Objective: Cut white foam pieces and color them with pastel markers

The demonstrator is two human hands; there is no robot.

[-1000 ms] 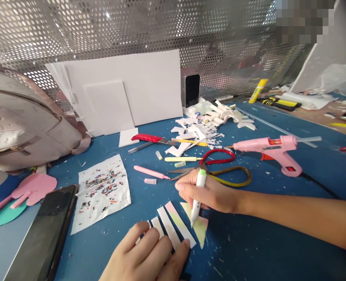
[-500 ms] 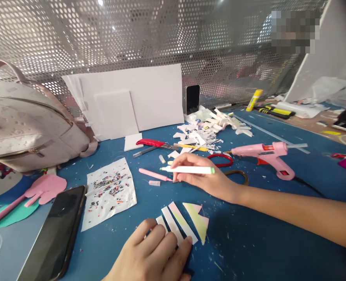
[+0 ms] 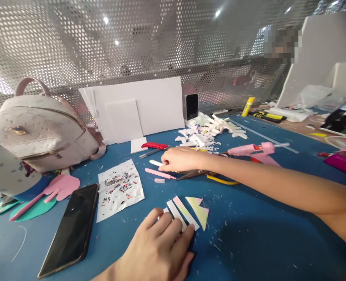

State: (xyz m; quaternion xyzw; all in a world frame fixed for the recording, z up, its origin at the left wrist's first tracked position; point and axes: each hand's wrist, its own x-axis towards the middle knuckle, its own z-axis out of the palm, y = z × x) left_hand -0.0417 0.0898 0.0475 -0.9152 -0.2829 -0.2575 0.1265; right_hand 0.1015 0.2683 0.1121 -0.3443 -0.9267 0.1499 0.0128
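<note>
My left hand [image 3: 158, 248] rests on the blue table, its curled fingers holding down narrow white strips. Beside those fingers lies a strip tinted pink and green [image 3: 184, 210], and to its right a notched pink-and-green piece [image 3: 198, 208]. Farther up the table my right hand [image 3: 174, 159] is closed on a white marker [image 3: 155, 162] with a pale green end; most of the marker is hidden under the hand. Just below it lie an uncapped pink marker [image 3: 158, 173] and its cap [image 3: 159, 180]. Scissors [image 3: 190, 174] lie partly under my right wrist.
A pink glue gun [image 3: 250, 150] lies behind my right forearm. White scraps [image 3: 210, 130], a red-handled cutter [image 3: 154, 145] and white boards [image 3: 161, 105] are at the back. A sheet with colored bits [image 3: 105, 208], a phone [image 3: 70, 230] and a backpack [image 3: 41, 128] stand left.
My right hand has moved away from me and turned palm down, lowering the green-ended marker to the table. My left hand stays on the strips. The view has shifted.
</note>
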